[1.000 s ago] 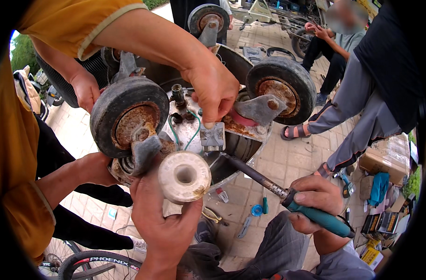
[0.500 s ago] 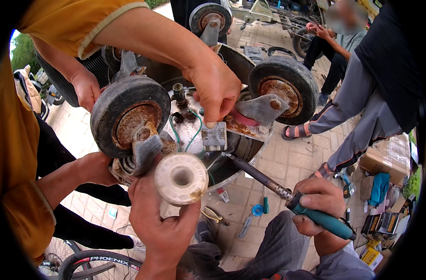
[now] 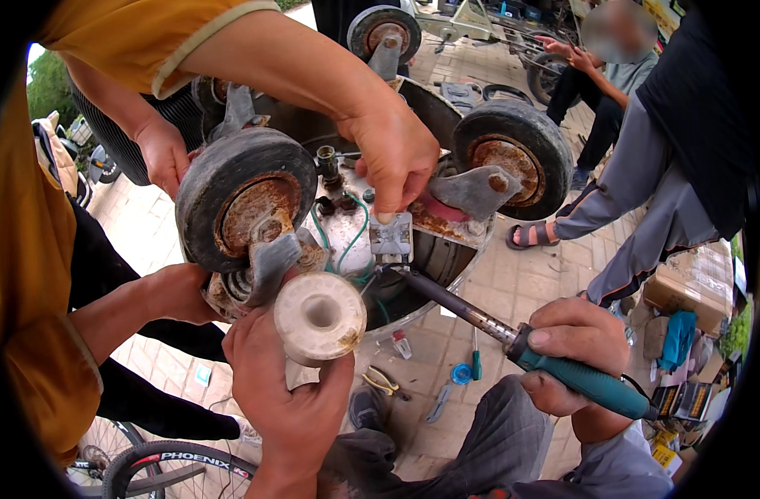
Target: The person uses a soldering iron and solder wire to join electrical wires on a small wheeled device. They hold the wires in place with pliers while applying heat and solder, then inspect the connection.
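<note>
While a co-worker's mustard sleeve (image 3: 43,333) is filling the left side, a bicycle tyre (image 3: 201,457) is showing below it. The co-worker's lower hand (image 3: 188,291) is resting against the mount of a rusty-hubbed caster wheel (image 3: 251,212), its fingertips hidden. Just below that wheel, the person's left hand (image 3: 288,391) is gripping a thick white spool (image 3: 344,303) between thumb and fingers, with the spool's round hole facing the camera. Green wires (image 3: 366,233) are curving over the pale plate inside a round metal housing (image 3: 434,108). Yellow-handled pliers (image 3: 381,380) are lying on the paving underneath. The co-worker's upper hand (image 3: 394,158) is reaching across and pinching a small square grey part (image 3: 391,239) at its top edge. Farther right on the paving, a knife (image 3: 438,403), a round blue dish (image 3: 461,373) and a green-handled screwdriver (image 3: 476,366) are lying near one another. Above them a second caster wheel (image 3: 505,162) is sticking up. The person's right hand (image 3: 575,353) is closing around the handle of a teal soldering iron (image 3: 517,343), whose tip is pointing at the grey part's lower edge; whether they are touching, I cannot tell. At far right, a cardboard box (image 3: 688,287) is standing on the ground.
</note>
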{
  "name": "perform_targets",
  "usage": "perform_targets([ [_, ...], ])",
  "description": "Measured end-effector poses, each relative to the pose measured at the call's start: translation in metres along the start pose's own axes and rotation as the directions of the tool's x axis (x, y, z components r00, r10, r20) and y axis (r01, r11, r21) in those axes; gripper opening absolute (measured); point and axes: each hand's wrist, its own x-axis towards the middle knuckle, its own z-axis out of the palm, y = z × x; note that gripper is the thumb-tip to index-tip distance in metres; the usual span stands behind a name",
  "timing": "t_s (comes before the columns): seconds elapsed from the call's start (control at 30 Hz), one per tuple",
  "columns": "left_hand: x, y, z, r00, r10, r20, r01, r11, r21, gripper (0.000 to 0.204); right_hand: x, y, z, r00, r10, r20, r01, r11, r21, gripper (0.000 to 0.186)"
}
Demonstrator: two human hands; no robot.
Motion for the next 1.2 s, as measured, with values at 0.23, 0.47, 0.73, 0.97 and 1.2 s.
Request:
perform_targets([
  [0.23, 0.003, 0.001, 0.003, 1.0, 0.017, 0.01, -0.018, 0.999, 0.028, 0.055, 0.0, 0.0, 0.008, 1.0, 0.005, -0.012, -0.004, 0.998, 0.066, 0.041],
  [0.47, 0.001, 0.0, 0.003, 1.0, -0.026, -0.003, 0.026, 1.0, 0.013, 0.053, -0.001, 0.003, 0.011, 0.999, 0.022, 0.025, -0.024, 0.996, 0.085, 0.043],
  [0.73, 0.004, 0.0, 0.003, 1.0, 0.004, 0.006, -0.004, 1.0, 0.018, 0.054, -0.001, 0.005, 0.013, 1.0, 0.007, 0.015, -0.008, 0.998, 0.057, 0.044],
  [0.97, 0.004, -0.001, 0.002, 1.0, 0.021, 0.001, -0.021, 0.998, 0.052, 0.055, 0.0, 0.003, 0.012, 1.0, 0.019, 0.023, -0.02, 0.998, 0.059, 0.042],
  [1.2, 0.005, 0.002, 0.001, 1.0, 0.004, 0.021, -0.005, 0.999, 0.037, 0.053, -0.001, 0.002, 0.015, 0.999, 0.042, 0.009, -0.042, 0.998, 0.037, 0.041],
])
